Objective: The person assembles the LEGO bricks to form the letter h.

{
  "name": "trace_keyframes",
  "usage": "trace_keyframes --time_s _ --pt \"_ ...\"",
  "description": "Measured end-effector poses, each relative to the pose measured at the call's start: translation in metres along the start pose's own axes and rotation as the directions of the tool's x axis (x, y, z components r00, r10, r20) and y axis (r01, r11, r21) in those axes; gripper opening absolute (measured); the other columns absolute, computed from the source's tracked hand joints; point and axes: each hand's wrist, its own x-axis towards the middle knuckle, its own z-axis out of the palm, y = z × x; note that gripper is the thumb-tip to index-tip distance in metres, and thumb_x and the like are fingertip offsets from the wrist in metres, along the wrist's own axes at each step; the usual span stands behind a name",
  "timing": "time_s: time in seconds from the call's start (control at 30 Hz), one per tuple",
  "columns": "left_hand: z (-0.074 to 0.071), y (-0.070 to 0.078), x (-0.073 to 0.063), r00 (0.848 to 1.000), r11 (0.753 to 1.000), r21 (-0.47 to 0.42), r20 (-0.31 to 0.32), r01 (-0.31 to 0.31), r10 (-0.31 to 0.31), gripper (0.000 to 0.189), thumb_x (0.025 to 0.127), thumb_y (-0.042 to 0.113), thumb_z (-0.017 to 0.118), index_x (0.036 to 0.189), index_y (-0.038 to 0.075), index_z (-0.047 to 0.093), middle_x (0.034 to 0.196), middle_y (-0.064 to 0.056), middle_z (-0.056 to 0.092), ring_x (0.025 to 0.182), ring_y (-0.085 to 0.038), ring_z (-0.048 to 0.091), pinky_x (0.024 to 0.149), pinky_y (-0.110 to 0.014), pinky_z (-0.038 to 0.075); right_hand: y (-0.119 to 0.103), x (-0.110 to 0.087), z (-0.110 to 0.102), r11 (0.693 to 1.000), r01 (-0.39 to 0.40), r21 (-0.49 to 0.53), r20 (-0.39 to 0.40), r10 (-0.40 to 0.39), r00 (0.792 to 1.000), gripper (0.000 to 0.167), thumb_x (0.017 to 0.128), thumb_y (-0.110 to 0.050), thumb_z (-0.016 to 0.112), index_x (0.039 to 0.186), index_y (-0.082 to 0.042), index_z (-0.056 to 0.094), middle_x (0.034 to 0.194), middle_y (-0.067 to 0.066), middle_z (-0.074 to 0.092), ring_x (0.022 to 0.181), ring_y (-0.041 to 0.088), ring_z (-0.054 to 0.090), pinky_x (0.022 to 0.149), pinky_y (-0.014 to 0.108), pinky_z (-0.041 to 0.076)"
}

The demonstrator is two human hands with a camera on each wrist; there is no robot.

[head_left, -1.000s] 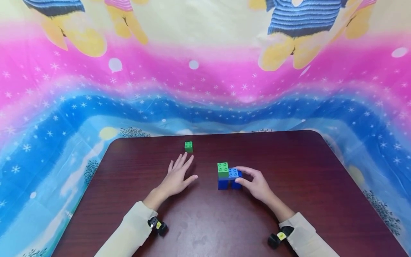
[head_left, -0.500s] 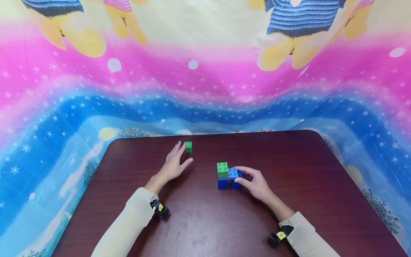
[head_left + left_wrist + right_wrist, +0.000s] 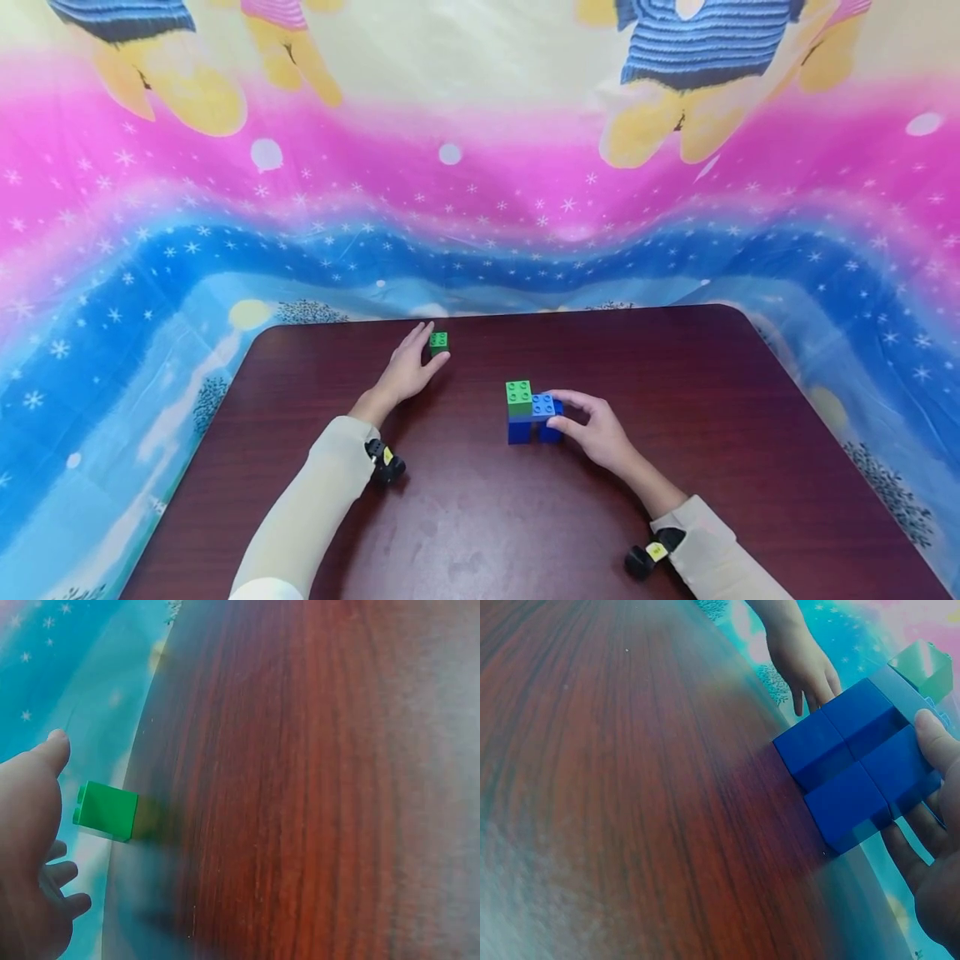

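Note:
A single green toy building block [image 3: 439,342] stands near the table's far edge. My left hand [image 3: 405,373] reaches around it from the left, fingers extended beyond it and thumb on the near side. In the left wrist view, a gap shows between this hand and the green block [image 3: 107,811]. My right hand [image 3: 600,431] pinches the right side of a small block structure [image 3: 519,432] between thumb and fingers. Two dark blue columns [image 3: 847,806] carry a lighter blue block [image 3: 543,405], with another green block [image 3: 519,398] on its left end.
Everything stands on a dark red-brown wooden table [image 3: 480,517]. Behind it and along its sides hangs a colourful printed cloth [image 3: 480,192]. A black wrist device [image 3: 385,461] is on the left sleeve, and another black wrist device [image 3: 654,552] on the right.
My left hand has moved forward, from short of the lone green block to around its left side. The right hand and the structure have stayed in place.

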Motion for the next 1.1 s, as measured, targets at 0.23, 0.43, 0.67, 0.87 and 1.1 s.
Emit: trace_keyframes --time_s 0.23,0.43,0.67,0.87,1.1 --pt "0.004 -0.004 0.008 1.0 1.0 0.0 0.008 0.017 -0.017 0.071 0.104 0.042 0.056 0.159 0.005 0.031 0.162 -0.021 0.032 0.149 -0.037 0.03 0.118 -0.058 0.027 0.0 0.0 0.0 1.0 0.001 -0.006 -0.003 -0.001 1.0 0.04 0.093 -0.021 0.076 0.132 -0.011 0.068 0.121 0.007 0.071 0.101 0.019 0.066 0.089 0.028 0.054" --pt "0.01 -0.007 0.012 0.998 0.998 0.004 0.004 0.056 -0.056 0.068 0.103 0.038 0.06 0.157 0.005 0.035 0.157 -0.018 0.041 0.143 -0.035 0.04 0.116 -0.053 0.033 0.0 -0.001 0.001 1.0 0.0 -0.018 -0.006 0.0 1.0 0.041 0.093 -0.021 0.076 0.132 -0.01 0.068 0.121 0.008 0.071 0.101 0.021 0.066 0.088 0.029 0.054" --pt "0.011 -0.004 0.012 0.997 0.998 -0.007 -0.019 0.07 -0.07 0.061 0.103 0.033 0.063 0.154 0.007 0.042 0.151 -0.016 0.049 0.136 -0.034 0.049 0.11 -0.052 0.041 -0.001 -0.001 0.0 1.0 -0.001 -0.022 -0.01 0.001 1.0 0.041 0.093 -0.021 0.077 0.131 -0.01 0.068 0.121 0.008 0.071 0.102 0.019 0.065 0.089 0.028 0.053" --pt "0.011 0.0 0.013 0.995 0.995 -0.016 -0.038 0.094 -0.095 0.053 0.101 0.032 0.066 0.146 0.01 0.052 0.144 -0.013 0.056 0.13 -0.031 0.054 0.106 -0.051 0.045 -0.001 0.0 0.0 1.0 0.005 -0.015 -0.007 -0.005 1.0 0.041 0.093 -0.018 0.076 0.132 -0.007 0.067 0.122 0.011 0.07 0.103 0.019 0.065 0.09 0.029 0.053" --pt "0.013 0.001 0.013 0.993 0.994 -0.027 -0.043 0.108 -0.109 0.046 0.1 0.031 0.067 0.14 0.01 0.058 0.131 -0.012 0.062 0.115 -0.028 0.06 0.097 -0.047 0.049 -0.002 -0.001 0.0 1.0 -0.011 -0.011 -0.009 0.011 1.0 0.04 0.094 -0.019 0.075 0.132 -0.007 0.067 0.122 0.011 0.07 0.102 0.02 0.065 0.088 0.028 0.053"
